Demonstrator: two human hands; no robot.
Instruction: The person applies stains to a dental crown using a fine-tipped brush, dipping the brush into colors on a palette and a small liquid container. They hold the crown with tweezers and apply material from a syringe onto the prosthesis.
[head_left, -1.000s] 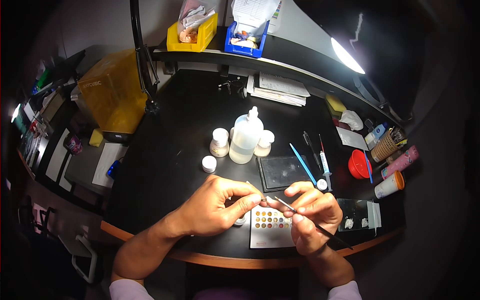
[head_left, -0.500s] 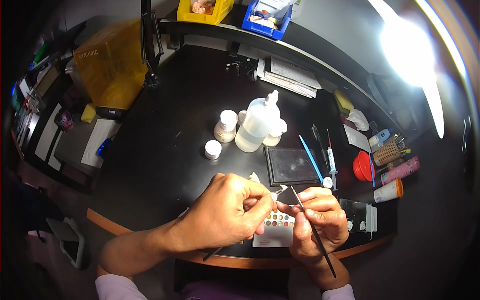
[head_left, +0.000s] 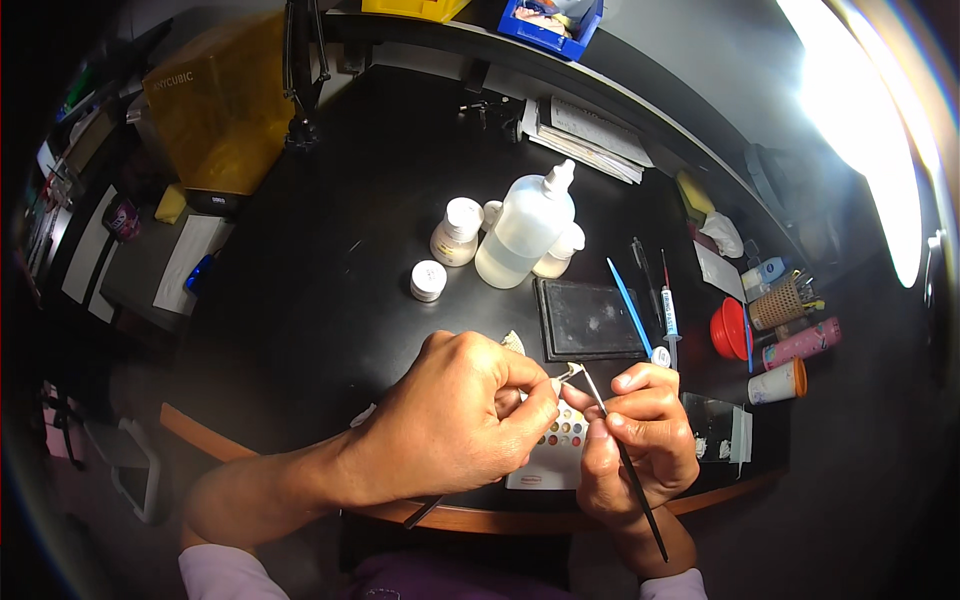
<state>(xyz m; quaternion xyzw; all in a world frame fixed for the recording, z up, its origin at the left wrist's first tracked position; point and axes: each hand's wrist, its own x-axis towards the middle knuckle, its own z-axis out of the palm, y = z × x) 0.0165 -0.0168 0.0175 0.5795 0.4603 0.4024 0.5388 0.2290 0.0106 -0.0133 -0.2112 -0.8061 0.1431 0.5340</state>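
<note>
My left hand [head_left: 465,415] is closed in a pinch at the centre. From its fingertips juts a small white tooth-shaped piece [head_left: 572,370]; how it is gripped is too small to make out. My right hand [head_left: 645,430] holds a fine brush [head_left: 632,480] with a slim black handle slanting down to the right. The brush tip is at the white piece, apparently touching it. Under the hands lies a white card [head_left: 545,472] with rows of coloured dots, partly hidden. A dark rod [head_left: 423,512] shows beneath my left wrist at the desk edge.
Beyond the hands stand a clear squeeze bottle [head_left: 525,230], white-capped jars [head_left: 457,235] and a black flat case [head_left: 590,320]. To the right are a blue stick [head_left: 630,308], a syringe [head_left: 669,312], a red bowl [head_left: 729,330] and a wicker cup [head_left: 775,305]. A lamp [head_left: 860,130] glares upper right.
My brush tip has closed the small gap to the white piece. The whole view has shifted slightly, so the desk items sit a little higher and further right.
</note>
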